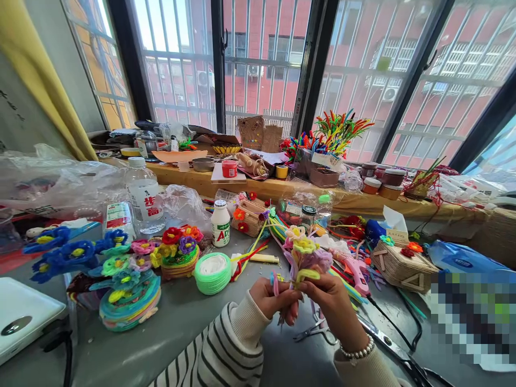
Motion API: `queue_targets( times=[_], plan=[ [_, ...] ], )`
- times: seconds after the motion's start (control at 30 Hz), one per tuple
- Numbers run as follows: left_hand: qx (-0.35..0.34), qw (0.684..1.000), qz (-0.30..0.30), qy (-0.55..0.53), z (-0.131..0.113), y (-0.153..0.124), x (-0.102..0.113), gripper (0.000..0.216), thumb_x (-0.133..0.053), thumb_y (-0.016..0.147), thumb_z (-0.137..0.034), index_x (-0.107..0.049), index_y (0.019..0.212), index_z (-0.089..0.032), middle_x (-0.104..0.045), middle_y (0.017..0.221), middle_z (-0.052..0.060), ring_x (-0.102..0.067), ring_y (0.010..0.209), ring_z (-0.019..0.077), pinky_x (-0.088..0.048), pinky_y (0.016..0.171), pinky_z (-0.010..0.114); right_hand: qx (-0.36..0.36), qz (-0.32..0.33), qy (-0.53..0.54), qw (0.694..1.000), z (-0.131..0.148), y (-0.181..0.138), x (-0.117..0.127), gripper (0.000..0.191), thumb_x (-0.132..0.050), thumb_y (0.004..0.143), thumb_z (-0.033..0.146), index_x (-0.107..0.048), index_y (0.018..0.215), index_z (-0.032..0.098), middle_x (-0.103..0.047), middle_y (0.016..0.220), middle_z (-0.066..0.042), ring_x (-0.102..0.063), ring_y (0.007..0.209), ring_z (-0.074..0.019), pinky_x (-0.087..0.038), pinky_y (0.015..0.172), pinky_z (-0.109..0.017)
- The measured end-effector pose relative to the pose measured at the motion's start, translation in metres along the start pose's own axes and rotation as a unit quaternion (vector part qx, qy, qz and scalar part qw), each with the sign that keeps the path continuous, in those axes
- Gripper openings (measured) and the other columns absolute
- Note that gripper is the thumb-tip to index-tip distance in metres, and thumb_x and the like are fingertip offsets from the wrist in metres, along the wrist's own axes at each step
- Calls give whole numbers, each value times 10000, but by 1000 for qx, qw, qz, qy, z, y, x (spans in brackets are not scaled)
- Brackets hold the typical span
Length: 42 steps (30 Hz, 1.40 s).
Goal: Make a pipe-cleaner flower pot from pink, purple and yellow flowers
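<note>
Above the front of the grey table I hold a small bouquet of pipe-cleaner flowers (305, 246), with yellow, cream and lilac blooms. My left hand (274, 298) is closed round its lower end, and a bit of pink and blue pipe cleaner pokes up between those fingers. Thumb and fingertips of my right hand (332, 301) press on the bouquet's near side, at a pale yellow pipe-cleaner loop (307, 274). The stems are mostly hidden by my fingers. Small scissors (316, 329) lie under my hands.
Large scissors (387, 341) and a pink glue gun (357, 274) with its cable lie to the right. Leftward stand a green ribbon roll (213, 274), a white drink bottle (221, 223) and finished flower pots (129, 301). A woven basket (403, 263) sits at right.
</note>
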<state>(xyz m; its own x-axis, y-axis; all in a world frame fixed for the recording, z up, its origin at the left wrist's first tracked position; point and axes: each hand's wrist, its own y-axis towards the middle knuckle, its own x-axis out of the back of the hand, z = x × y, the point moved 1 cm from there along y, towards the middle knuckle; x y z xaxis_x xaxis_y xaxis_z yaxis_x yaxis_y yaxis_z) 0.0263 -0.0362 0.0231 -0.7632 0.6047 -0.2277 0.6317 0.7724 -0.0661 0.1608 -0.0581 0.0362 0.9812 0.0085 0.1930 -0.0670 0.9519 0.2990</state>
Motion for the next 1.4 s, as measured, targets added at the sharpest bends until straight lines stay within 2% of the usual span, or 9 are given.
queue_targets(
  times=[0.3,0.47,0.7,0.83,0.93,1.07,1.17,1.27,1.4],
  plan=[
    [-12,1000,-5,16,6,2,3,348,-569,601,-428,-533,516,-92,-500,412,-15,-467,349,60,-349,365,173,-1,-19,-1,1000,1,0,-3,207,-561,677,281,-574,516,151,-462,565,14,-419,611,-124,-352,622,-241],
    [-21,1000,-9,-8,2,1,1,351,-573,591,-438,-525,494,-104,-498,412,-14,-460,350,56,-334,363,169,5,-18,12,1000,3,0,-5,246,-535,693,288,-545,487,154,-442,575,13,-406,593,-121,-343,559,-234],
    [-18,997,45,-62,5,2,0,330,-590,586,-416,-525,514,-102,-492,418,-19,-439,328,53,-332,342,177,-46,24,127,991,-16,-4,-12,347,-498,702,408,-522,459,162,-426,436,21,-408,480,-115,-346,484,-245],
    [-18,995,57,-80,5,1,-2,325,-607,570,-406,-518,515,-98,-493,410,-18,-432,318,51,-329,328,175,-49,55,197,978,-13,-4,-17,365,-503,697,430,-542,463,151,-480,465,-5,-474,548,-141,-381,537,-268],
    [-24,995,50,-85,4,1,-3,323,-611,567,-405,-527,535,-95,-496,406,-19,-436,315,53,-331,324,173,-52,67,231,969,-9,-3,-20,360,-487,716,421,-550,490,148,-511,476,-14,-509,578,-151,-396,573,-282],
    [-26,996,28,-84,3,1,-3,316,-609,577,-395,-538,541,-89,-499,410,-16,-450,323,57,-352,336,174,-91,101,271,953,-10,-3,-23,358,-455,718,461,-503,532,159,-507,434,6,-483,419,-125,-386,465,-269],
    [-19,996,15,-82,2,1,-4,323,-614,566,-402,-537,527,-90,-497,408,-16,-447,320,56,-358,342,177,-100,91,277,951,-10,-5,-24,316,-458,715,465,-485,592,175,-507,444,18,-482,422,-122,-387,468,-263],
    [-15,998,4,-68,0,0,-4,340,-614,558,-413,-522,482,-95,-493,410,-13,-444,329,55,-359,356,181,-92,81,264,957,-9,-7,-24,278,-440,735,445,-488,646,185,-501,485,20,-481,482,-120,-393,519,-262],
    [-47,997,-43,-32,-2,-1,-5,355,-591,567,-442,-530,490,-101,-490,425,-15,-441,346,53,-344,369,180,-71,50,173,981,-9,-6,-19,280,-379,773,422,-477,678,179,-473,551,13,-458,524,-115,-388,527,-249]
  ],
)
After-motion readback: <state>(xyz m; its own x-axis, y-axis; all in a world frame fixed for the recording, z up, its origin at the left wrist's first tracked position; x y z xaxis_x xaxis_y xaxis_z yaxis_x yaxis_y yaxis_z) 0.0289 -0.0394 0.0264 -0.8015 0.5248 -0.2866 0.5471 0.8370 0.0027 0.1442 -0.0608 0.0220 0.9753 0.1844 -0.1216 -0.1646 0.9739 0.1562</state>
